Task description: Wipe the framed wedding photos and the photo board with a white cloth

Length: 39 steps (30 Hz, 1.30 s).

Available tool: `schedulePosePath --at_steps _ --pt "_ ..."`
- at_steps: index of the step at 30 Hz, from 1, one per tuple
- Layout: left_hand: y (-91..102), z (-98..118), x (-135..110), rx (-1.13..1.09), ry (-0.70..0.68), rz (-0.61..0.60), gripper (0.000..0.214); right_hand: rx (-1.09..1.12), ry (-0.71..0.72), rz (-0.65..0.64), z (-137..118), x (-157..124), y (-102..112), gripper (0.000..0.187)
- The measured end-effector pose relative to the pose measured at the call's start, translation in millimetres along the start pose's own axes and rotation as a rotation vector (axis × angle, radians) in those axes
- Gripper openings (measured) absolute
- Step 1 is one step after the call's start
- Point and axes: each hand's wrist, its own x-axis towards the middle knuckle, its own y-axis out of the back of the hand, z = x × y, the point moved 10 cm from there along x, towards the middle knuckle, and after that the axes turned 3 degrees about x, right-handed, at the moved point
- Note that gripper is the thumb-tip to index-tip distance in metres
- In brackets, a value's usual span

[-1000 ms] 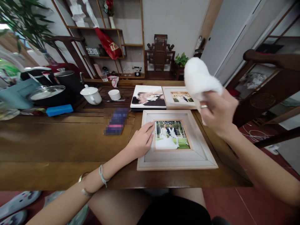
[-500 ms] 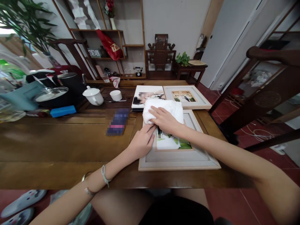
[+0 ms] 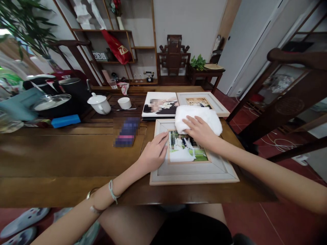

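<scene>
Right hand [image 3: 201, 131]: one. Lies open and flat, fingers spread, palm down on the cloth [image 3: 205, 115]. It grips nothing, and its palm side is hidden.
Cloth: one, white, folded. It lies on the frame's far right corner, reaching a little past the far edge. It hides that corner and, with the hand, the top strip of the photo [image 3: 187, 153].
Left hand [image 3: 153, 154]: one. Open, fingers straight and together, resting on the frame's left border with the fingertips at the photo's edge. It holds nothing.
Frame [image 3: 194, 173]: one, pale, lying flat at the near right corner of the table [image 3: 63, 153]. The right forearm crosses its right border.
Second frame [image 3: 217, 105]: one, at the far right corner, partly behind the cloth.
Print [image 3: 160, 103]: one, unframed, at the far edge just left of the second frame. Its middle is blurred out.
Blurred patch [image 3: 127, 132]: one, mid-table. What it covers cannot be told.
Teapot [image 3: 99, 103]: one, white. Cup [image 3: 124, 102]: one, white, just beside it.
Blue block [image 3: 65, 120]: one, toward the left edge.
Pots [image 3: 52, 102]: dark, lidded, overlapping. The count is unclear.
</scene>
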Motion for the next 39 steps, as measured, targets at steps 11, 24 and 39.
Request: schedulePosePath --at_steps 11,24,39 --pt "0.6 -0.9 0.1 -0.015 0.012 0.009 0.048 0.081 0.017 -0.137 -4.5 -54.2 12.4 0.031" --pt "-2.3 -2.5 0.8 -0.019 -0.033 0.026 0.048 0.446 0.080 -0.083 -56.2 -64.9 41.7 0.040" --pt "-1.2 -4.4 0.6 -0.039 -0.040 0.043 0.047 0.398 0.010 -0.156 -15.1 -41.6 11.2 0.054"
